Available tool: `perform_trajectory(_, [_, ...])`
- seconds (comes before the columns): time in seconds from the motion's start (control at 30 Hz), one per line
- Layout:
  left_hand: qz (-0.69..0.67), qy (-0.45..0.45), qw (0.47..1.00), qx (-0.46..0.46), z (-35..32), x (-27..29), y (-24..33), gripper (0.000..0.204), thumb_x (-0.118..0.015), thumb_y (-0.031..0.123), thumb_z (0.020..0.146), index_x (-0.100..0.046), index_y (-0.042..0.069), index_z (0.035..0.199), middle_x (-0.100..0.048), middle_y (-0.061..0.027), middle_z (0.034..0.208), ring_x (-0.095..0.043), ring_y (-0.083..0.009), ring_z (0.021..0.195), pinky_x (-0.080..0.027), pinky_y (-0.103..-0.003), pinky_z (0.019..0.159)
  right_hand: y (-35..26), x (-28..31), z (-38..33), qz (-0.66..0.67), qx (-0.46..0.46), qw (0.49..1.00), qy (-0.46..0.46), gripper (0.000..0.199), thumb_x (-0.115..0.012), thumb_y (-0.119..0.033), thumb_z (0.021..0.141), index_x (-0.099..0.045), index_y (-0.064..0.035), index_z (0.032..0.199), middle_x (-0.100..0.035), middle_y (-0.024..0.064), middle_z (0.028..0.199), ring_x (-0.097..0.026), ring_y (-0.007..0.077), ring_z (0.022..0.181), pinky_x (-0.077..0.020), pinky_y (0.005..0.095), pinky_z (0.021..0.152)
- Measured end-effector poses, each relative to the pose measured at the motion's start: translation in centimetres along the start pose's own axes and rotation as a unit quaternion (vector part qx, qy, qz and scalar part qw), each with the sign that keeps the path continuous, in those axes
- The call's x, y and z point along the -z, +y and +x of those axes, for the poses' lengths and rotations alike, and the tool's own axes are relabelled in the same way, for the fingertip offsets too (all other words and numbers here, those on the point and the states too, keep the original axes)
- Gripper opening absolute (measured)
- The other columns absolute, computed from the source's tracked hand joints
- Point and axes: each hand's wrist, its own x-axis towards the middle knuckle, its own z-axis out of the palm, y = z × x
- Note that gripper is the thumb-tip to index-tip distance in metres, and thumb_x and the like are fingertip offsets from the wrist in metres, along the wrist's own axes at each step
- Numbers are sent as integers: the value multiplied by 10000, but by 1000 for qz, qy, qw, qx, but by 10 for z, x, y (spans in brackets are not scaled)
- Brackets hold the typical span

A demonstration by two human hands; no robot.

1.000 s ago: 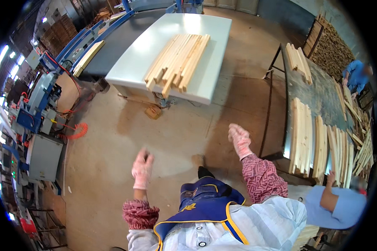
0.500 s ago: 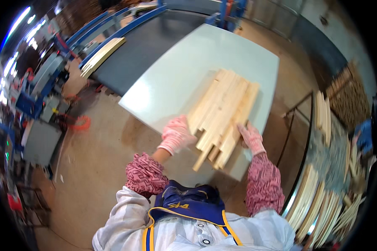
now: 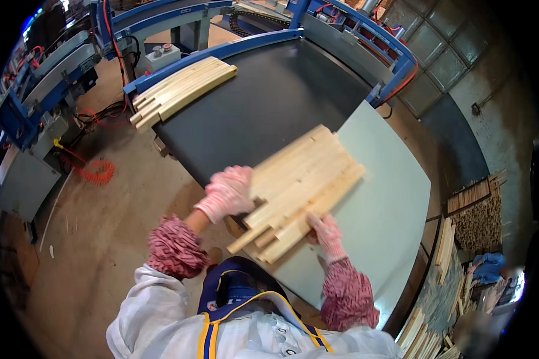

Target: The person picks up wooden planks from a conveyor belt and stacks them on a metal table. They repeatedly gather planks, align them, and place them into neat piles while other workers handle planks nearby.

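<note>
Both gloved hands, left hand [image 3: 229,192] and right hand [image 3: 326,232], clasped the slat bundle's [image 3: 299,182] near ends; stiff, light, loose slats looked prone to sliding apart.

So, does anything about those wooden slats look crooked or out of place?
Slightly. The slats under both gloved hands lie fanned, their near ends uneven and poking past the pale table's edge. The other bundle looks tidier.
</note>
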Motion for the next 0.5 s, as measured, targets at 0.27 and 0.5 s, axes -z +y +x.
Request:
perform_trajectory(0.27, [67,222,967,105,57,48,-211,570,-631,354,823,-486,149,1336,-531,-110,1317,-495,-302,1219,-456,-392,980,-157,-213,152,-189,87,970,-122,731,-681,-618,712,-593,-58,1173,-622,168,1104,-556,306,1129,-384,325,1020])
perform_trajectory(0.5, [-100,339,928,-116,23,2,-101,535,-737,223,772,-569,78,1258,-576,-153,1231,-546,-349,1129,-465,-422,950,-140,-182,155,188,45,956,-221,548,-686,-218,843,-386,31,1227,-590,124,759,-549,181,502,-454,283,428])
